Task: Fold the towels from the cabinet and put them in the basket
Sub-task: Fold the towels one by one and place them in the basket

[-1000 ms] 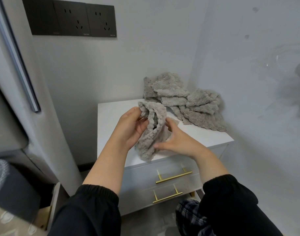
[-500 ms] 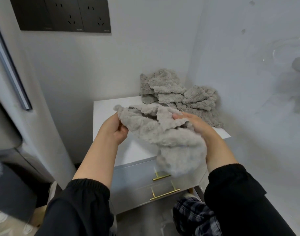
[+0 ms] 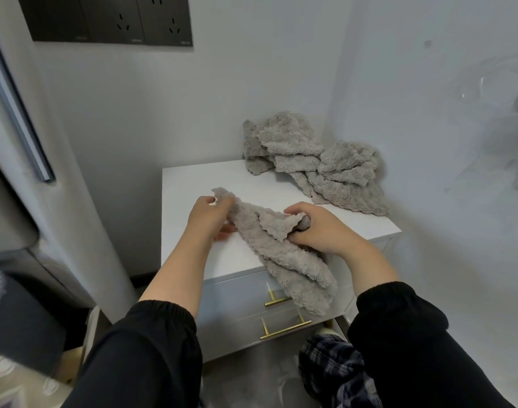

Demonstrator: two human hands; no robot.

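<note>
A grey fluffy towel (image 3: 284, 254) lies stretched across the front of the white cabinet top (image 3: 193, 184), its lower end hanging over the drawers. My left hand (image 3: 209, 216) pinches the towel's left corner. My right hand (image 3: 319, 228) grips a bunched fold near its middle. A heap of more grey towels (image 3: 313, 160) sits crumpled at the back right of the cabinet top, against the wall. No basket is clearly in view.
The cabinet has two drawers with gold handles (image 3: 284, 328). White walls close in behind and on the right, with black sockets (image 3: 110, 19) above. A grey appliance door (image 3: 16, 113) stands at the left. A dark bin-like object (image 3: 13, 319) sits at lower left.
The towel was bunched upright between both hands, then spread out in the air. Now both hands have lowered it onto the cabinet top, stretched sideways, with its end draped over the front edge.
</note>
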